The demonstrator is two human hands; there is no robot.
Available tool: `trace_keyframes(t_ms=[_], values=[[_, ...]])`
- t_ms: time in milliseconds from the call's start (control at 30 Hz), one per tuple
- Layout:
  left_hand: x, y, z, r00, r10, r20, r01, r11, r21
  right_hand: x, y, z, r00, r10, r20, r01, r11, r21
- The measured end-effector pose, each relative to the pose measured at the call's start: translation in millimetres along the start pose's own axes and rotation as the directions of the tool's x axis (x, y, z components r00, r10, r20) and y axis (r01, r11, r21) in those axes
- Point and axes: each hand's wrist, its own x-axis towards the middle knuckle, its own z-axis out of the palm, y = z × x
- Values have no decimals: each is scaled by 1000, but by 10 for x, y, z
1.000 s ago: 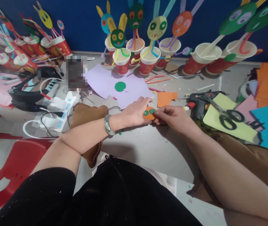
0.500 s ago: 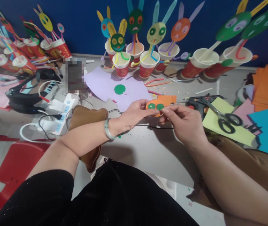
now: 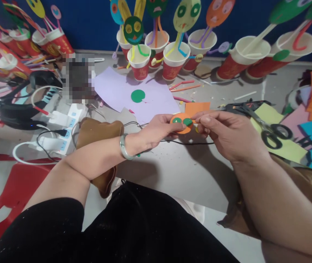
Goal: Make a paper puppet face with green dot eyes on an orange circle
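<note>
Between the thumb and fingers of my left hand is an orange paper disc, with a jade-coloured bangle on that wrist. Two green paper circles lie side by side on the disc like eyes, the left one with a small pale mark. At the disc's right edge, my right hand has thumb and forefinger pinched beside the right green circle. What sits in that pinch is too small to make out. A bit of yellow shows under the right fingers. Just behind the disc is an orange paper piece.
Lilac paper with a green paper circle lies beyond my hands. Red paper cups holding paper-faced figures line the back. Scissors rest on yellow paper at right. A power strip and brown pouch are left.
My right fingertips have shifted right, apart from my left thumb, uncovering more of the disc. The right green circle looks more tilted. The view has dipped slightly.
</note>
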Motion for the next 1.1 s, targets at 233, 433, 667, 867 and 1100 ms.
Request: trace_keyframes(t_ms=[233, 433, 667, 867, 1100], values=[[-4, 23, 38, 998, -50, -24, 50, 999, -12, -6, 61, -18, 1000, -4, -13, 3, 997, -79], [-10, 31, 48, 999, -41, 10, 41, 998, -37, -14, 67, 3, 984, -180, 14, 180, 966, -186], [7, -12, 25, 998, -35, 58, 37, 999, -37, -10, 79, 15, 978, -210, 21, 210, 961, -179], [5, -29, -5, 994, -15, 111, 19, 999, -41, -38, 55, 30, 969, -244, 21, 244, 949, -199], [-29, -16, -13, 992, -17, 122, 24, 998, -57, -97, -28, 82, 952, -306, 1, 298, 924, -241]])
